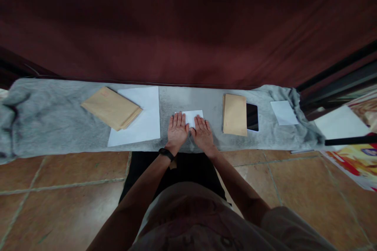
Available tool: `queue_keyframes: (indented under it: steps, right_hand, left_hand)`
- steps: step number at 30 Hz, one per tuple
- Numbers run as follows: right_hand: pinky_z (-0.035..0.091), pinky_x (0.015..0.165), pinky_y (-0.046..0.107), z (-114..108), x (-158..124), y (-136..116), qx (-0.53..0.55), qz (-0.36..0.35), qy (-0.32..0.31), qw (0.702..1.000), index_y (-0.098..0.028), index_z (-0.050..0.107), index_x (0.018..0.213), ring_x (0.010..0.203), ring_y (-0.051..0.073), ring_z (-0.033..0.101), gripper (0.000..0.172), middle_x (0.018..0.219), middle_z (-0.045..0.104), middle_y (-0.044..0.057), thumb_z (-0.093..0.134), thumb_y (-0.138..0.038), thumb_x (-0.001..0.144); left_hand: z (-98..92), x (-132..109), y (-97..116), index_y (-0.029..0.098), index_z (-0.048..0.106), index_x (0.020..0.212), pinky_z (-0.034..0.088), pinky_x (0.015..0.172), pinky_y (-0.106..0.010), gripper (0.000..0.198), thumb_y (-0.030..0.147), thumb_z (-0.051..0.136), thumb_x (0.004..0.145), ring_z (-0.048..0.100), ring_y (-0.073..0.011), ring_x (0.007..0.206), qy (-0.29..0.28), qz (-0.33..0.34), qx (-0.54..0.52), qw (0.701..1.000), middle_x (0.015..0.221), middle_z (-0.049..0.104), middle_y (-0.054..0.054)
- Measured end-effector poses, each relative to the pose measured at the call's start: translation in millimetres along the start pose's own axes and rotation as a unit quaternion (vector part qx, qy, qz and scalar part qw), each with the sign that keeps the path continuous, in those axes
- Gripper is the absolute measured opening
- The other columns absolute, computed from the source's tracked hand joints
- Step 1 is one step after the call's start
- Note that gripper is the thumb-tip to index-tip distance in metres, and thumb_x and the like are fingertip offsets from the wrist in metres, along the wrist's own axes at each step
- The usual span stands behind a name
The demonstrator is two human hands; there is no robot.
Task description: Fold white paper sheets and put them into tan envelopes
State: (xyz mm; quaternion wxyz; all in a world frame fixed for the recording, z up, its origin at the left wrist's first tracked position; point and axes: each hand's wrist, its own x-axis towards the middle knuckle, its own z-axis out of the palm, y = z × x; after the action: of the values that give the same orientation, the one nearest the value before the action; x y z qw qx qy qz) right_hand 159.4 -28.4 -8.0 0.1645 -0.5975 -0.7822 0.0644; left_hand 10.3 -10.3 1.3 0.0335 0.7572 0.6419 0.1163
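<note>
Both my hands lie flat, fingers stretched out, side by side on a small folded white paper (193,115) at the middle of a grey cloth-covered surface (53,125). My left hand (177,130), with a black band at its wrist, covers the paper's left part. My right hand (202,134) presses on its right part. Only the paper's far edge shows beyond my fingertips.
Left of my hands lie a stack of brown envelopes (112,108) and a large white sheet (141,119). To the right are more brown envelopes (235,114), a dark phone or tablet (252,117) and a small white paper (284,112). Brown floor tiles (59,176) lie below; dark red curtain behind.
</note>
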Motion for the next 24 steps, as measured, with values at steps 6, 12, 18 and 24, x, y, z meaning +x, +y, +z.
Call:
queue_keyframes:
  steps: [6,12,18,24]
  right_hand:
    - [0.024,0.125,0.05,-3,-4,6,-0.01,0.015,0.015,1.0,-0.006,0.035,0.158,0.152,0.029,0.035,0.061,0.163,0.037,0.018,0.038,-0.038,0.107]
    - [0.026,0.124,0.051,-6,-9,16,-0.015,0.024,0.024,0.999,-0.007,0.034,0.159,0.151,0.029,0.037,0.058,0.162,0.039,0.017,0.035,-0.033,0.107]
    - [0.026,0.124,0.052,-7,-11,18,-0.012,0.024,0.033,0.999,-0.007,0.036,0.158,0.15,0.029,0.038,0.057,0.161,0.041,0.017,0.032,-0.031,0.107]
    - [0.026,0.124,0.052,-7,-11,19,-0.013,0.029,0.034,0.999,-0.007,0.036,0.158,0.151,0.03,0.037,0.057,0.161,0.041,0.017,0.033,-0.032,0.107]
  left_hand:
    - [1.6,0,0,0.005,0.034,0.157,0.015,0.129,-0.054,0.061,0.035,0.033,0.105,0.023,-0.0314,0.157,-0.002,-0.002,0.004,1.0,0.165,0.033,-0.019]
    - [2.1,-1,-1,0.009,0.035,0.158,0.016,0.129,-0.054,0.06,0.036,0.033,0.104,0.021,-0.0298,0.157,0.001,-0.016,-0.032,0.999,0.166,0.032,-0.016]
    - [1.7,-5,-4,0.011,0.033,0.159,0.02,0.128,-0.052,0.061,0.037,0.032,0.105,0.023,-0.0276,0.157,0.008,-0.019,-0.036,0.999,0.166,0.033,-0.014]
    - [2.8,-10,-8,0.006,0.034,0.158,0.021,0.128,-0.05,0.061,0.037,0.03,0.105,0.025,-0.0277,0.156,0.025,-0.033,-0.032,0.999,0.165,0.034,-0.017]
